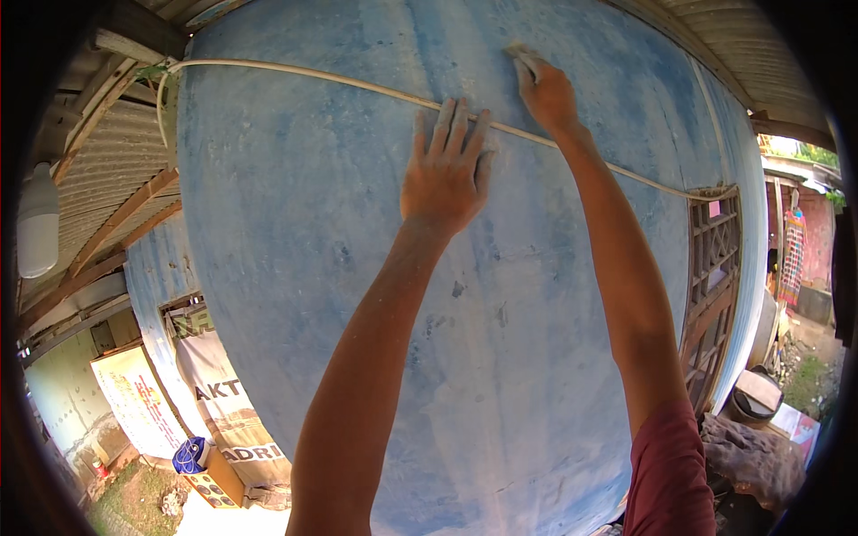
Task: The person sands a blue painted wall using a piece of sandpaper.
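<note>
In front of me rises a wall (pixel 375 281) with patchy, worn blue paint and a few dark chips. My left hand (pixel 448 167) lies with its palm against it, fingers spread and pointing up. A pale cable (pixel 335 79) crosses the wall at a slant and meets the fingers of this hand. Higher up and to the right, my right hand (pixel 546 90) grips a small yellowish piece (pixel 515 49) at the wall surface. The fingers hide most of that piece, so whether it is sandpaper or a pad cannot be told. Pale dust coats the fingers of both hands.
A wooden lattice window (pixel 714 248) is set in the wall at right. Roof beams (pixel 124 214) and a light bulb (pixel 39 224) hang at left. Below stand a speaker box (pixel 214 479) and a printed banner (pixel 224 395). A covered bucket (pixel 756 396) sits at lower right.
</note>
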Motion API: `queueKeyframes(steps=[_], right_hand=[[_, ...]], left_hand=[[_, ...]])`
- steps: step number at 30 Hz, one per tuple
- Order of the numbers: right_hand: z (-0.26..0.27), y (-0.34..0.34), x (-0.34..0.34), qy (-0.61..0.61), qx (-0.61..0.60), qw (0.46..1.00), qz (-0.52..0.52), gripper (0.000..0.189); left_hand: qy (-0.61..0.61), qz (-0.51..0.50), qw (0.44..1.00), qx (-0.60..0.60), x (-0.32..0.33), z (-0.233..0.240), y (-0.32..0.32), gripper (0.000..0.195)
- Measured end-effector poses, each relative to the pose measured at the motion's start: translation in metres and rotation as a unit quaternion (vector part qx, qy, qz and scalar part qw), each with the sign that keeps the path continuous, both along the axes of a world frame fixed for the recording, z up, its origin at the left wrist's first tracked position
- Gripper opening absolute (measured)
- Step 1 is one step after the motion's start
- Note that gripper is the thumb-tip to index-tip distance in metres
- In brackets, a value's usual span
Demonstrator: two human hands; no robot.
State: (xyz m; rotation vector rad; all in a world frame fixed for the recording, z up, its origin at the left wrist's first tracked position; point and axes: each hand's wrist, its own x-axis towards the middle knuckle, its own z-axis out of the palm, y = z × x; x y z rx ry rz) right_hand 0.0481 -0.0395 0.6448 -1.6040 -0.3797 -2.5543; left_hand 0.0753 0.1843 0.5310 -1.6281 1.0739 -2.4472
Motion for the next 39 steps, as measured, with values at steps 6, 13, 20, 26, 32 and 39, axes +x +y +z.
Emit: queueKeyframes(steps=[6,13,20,26,32,39], right_hand=[[0.020,-0.002,0.007,-0.004,0.075,0.997,0.003,0.033],[0.039,-0.003,0.013,-0.032,-0.013,0.999,-0.035,0.035],[0.098,-0.005,0.024,-0.057,-0.084,0.994,-0.038,0.033],[0.142,-0.025,0.020,-0.051,-0.017,0.998,-0.034,0.034],[0.131,0.029,0.028,-0.009,-0.197,0.980,-0.032,0.034],[0.092,0.102,0.021,0.005,-0.200,0.979,0.035,0.032]], left_hand=[[0.008,-0.009,1.000,0.003,-0.004,0.000,-0.005,0.054],[0.022,-0.033,0.998,-0.045,-0.001,0.006,0.002,0.057],[0.038,0.005,0.994,-0.100,-0.006,0.009,-0.005,0.060],[0.062,0.004,0.993,-0.104,-0.017,0.005,-0.001,0.058],[0.062,-0.005,0.992,-0.113,-0.014,0.007,-0.001,0.058],[0.044,-0.019,0.993,-0.107,-0.006,0.011,0.003,0.058]])
